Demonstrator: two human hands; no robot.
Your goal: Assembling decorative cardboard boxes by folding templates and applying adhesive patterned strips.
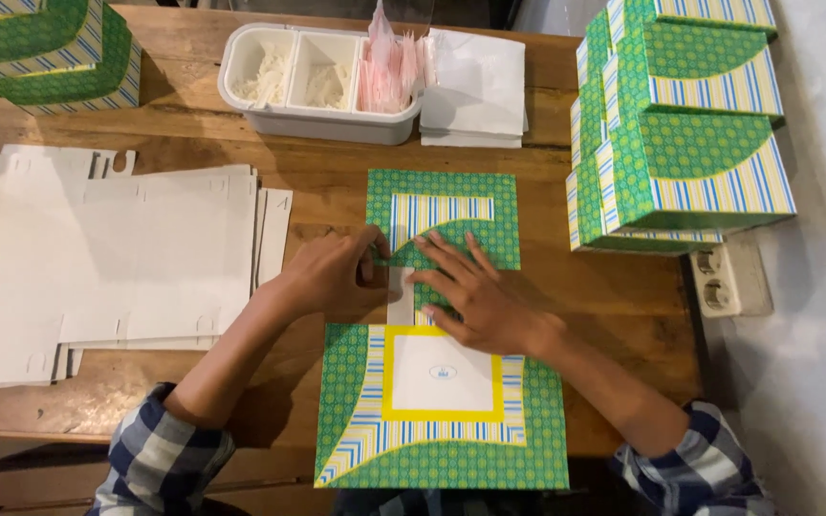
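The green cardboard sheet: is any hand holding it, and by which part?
Both hands, left hand and right hand, press the flat green cardboard sheet at its narrow middle; neither lifts it.

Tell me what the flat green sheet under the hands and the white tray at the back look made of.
Green patterned sheet: likely printed cardboard, smooth; it lies flat with cut edges and a white underside flap. White compartment tray: apparently moulded plastic, with rounded corners and a slight sheen.
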